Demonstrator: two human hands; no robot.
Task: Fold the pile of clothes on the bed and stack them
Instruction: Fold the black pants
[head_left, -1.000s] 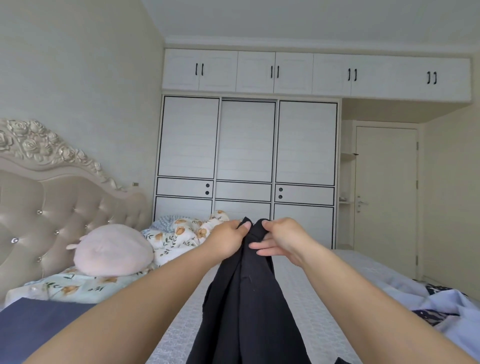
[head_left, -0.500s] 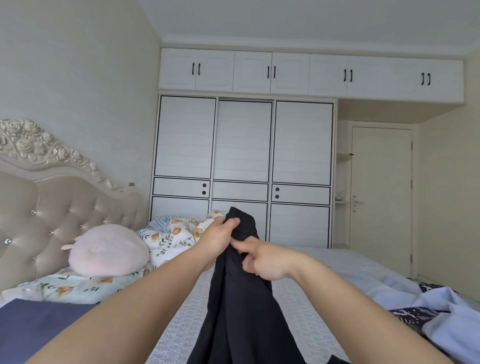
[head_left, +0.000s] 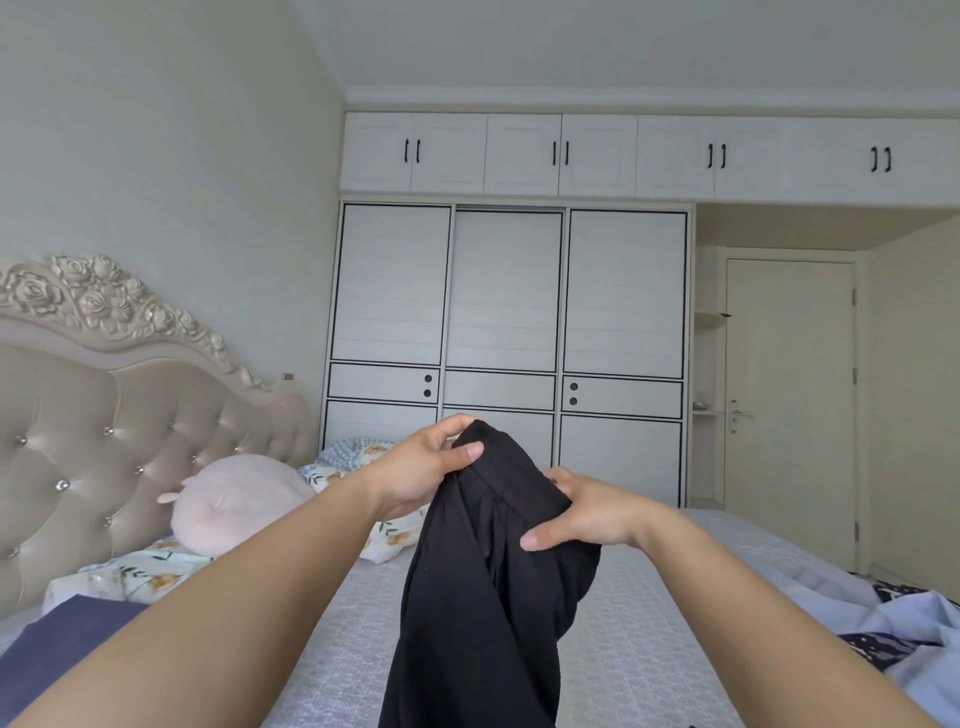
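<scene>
A black garment (head_left: 483, 613) hangs in the air above the bed (head_left: 634, 649), its lower end running out of the frame. My left hand (head_left: 421, 478) grips its top edge, thumb in front of the cloth. A little lower and to the right, my right hand (head_left: 587, 514) holds the same edge with the thumb pressed on the front. A light blue garment (head_left: 893, 618) and a dark patterned one (head_left: 883, 644) lie crumpled at the bed's right edge.
A tufted headboard (head_left: 104, 415) stands at the left with a pink round cushion (head_left: 234, 504) and floral bedding (head_left: 353, 462). A navy cloth (head_left: 57, 639) lies at lower left. White wardrobes (head_left: 509, 312) and a door (head_left: 789, 405) are behind.
My right hand has slid to the right and down along the garment's top edge, spreading it wider. My left hand keeps its hold at the top.
</scene>
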